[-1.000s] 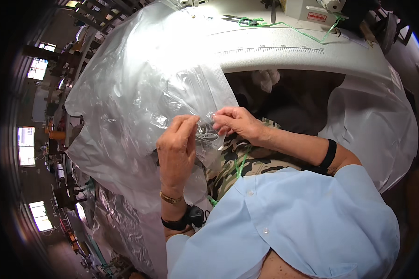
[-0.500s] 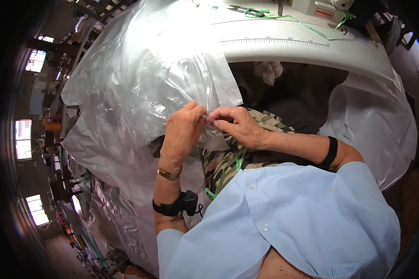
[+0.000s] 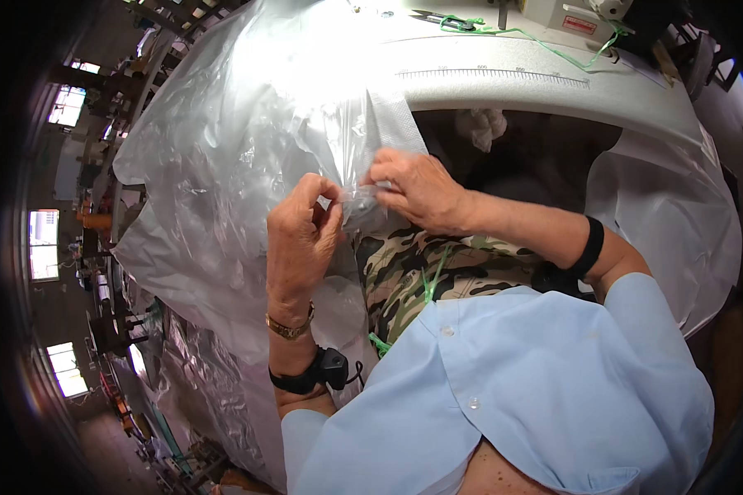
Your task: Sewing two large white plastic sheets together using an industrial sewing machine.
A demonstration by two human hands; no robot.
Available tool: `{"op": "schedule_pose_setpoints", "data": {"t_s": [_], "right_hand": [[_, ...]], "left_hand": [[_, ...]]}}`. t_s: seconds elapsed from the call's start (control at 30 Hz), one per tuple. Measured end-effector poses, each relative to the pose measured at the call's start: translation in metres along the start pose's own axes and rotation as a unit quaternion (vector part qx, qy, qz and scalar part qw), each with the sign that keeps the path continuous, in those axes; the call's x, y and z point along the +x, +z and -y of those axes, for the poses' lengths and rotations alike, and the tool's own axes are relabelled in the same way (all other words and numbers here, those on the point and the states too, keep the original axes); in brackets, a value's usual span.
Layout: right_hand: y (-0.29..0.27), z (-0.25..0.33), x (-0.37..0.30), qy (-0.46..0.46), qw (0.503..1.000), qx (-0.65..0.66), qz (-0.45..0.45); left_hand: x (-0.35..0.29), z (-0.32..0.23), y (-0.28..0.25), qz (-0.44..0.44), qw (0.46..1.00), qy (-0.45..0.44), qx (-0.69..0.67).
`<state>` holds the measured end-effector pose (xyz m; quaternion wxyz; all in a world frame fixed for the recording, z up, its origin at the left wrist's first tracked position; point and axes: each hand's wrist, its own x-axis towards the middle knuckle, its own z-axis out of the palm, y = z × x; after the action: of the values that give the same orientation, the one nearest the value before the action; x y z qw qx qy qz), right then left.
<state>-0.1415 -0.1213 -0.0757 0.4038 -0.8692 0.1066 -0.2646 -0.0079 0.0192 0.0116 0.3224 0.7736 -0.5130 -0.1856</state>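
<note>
Left hand (image 3: pixel 304 239) and right hand (image 3: pixel 417 191), each grip pinched shut on one crinkled edge of a clear plastic bag (image 3: pixel 248 157), glossy and billowing from the white counter (image 3: pixel 545 87) over camouflage fabric (image 3: pixel 437 268) on the lap.

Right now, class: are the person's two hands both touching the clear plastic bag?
Touching. The head view shows the left hand and right hand each pinching the edge of the clear plastic bag between fingertips, with no gap.
</note>
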Motion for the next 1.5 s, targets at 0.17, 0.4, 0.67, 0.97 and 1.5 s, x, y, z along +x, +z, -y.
{"op": "schedule_pose_setpoints", "data": {"t_s": [0.17, 0.4, 0.67, 0.97, 1.5], "right_hand": [[-0.013, -0.01, 0.047, -0.127, 0.987, -0.054, -0.082], [-0.026, -0.034, 0.033, -0.217, 0.929, -0.252, -0.164], [-0.008, -0.049, -0.048, 0.214, 0.964, 0.005, -0.158], [0.008, -0.07, -0.043, 0.254, 0.906, 0.339, 0.004], [0.01, -0.04, -0.044, 0.21, 0.88, 0.427, 0.012]], "left_hand": [[-0.004, 0.002, 0.009, -0.07, 0.984, 0.163, 0.025], [-0.003, 0.025, 0.059, -0.085, 0.973, 0.205, 0.071], [0.008, 0.071, 0.118, -0.133, 0.958, 0.247, 0.063], [0.011, 0.072, 0.118, -0.178, 0.931, 0.278, 0.158], [0.0, 0.047, 0.1, -0.162, 0.897, 0.317, 0.261]]}}
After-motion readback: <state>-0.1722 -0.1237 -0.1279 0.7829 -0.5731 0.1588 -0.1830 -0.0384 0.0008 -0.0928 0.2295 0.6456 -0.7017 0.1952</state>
